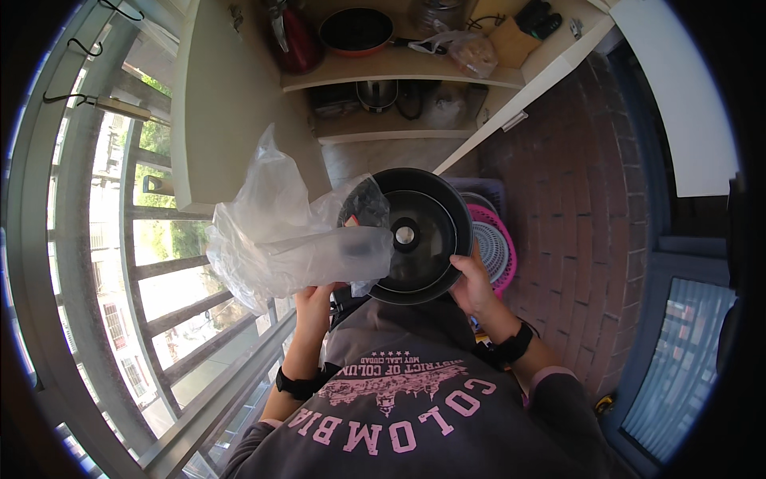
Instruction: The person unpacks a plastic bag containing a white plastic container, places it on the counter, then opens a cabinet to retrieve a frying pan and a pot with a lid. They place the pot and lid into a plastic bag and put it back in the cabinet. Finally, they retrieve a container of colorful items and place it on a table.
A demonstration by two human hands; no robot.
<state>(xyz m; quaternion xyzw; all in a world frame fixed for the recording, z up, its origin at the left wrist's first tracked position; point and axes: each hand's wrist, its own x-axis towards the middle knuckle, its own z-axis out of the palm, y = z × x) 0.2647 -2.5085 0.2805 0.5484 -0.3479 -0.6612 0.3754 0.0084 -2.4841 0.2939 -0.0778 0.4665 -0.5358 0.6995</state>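
Note:
A round black pan or pot is held in front of my body, with a pale disc at its centre. My right hand grips its right rim, thumb on top. A crumpled clear plastic bag covers the left part of the pan and spreads to the left. Below the bag, my left hand has its fingers closed at the bag's lower edge, partly hidden by the plastic. Whether those fingers also touch the pan cannot be seen.
An open cabinet ahead has a shelf with a frying pan, a red kettle and a knife block. Its doors stand open. A pink basket sits beyond the pan, right. Barred windows line the left.

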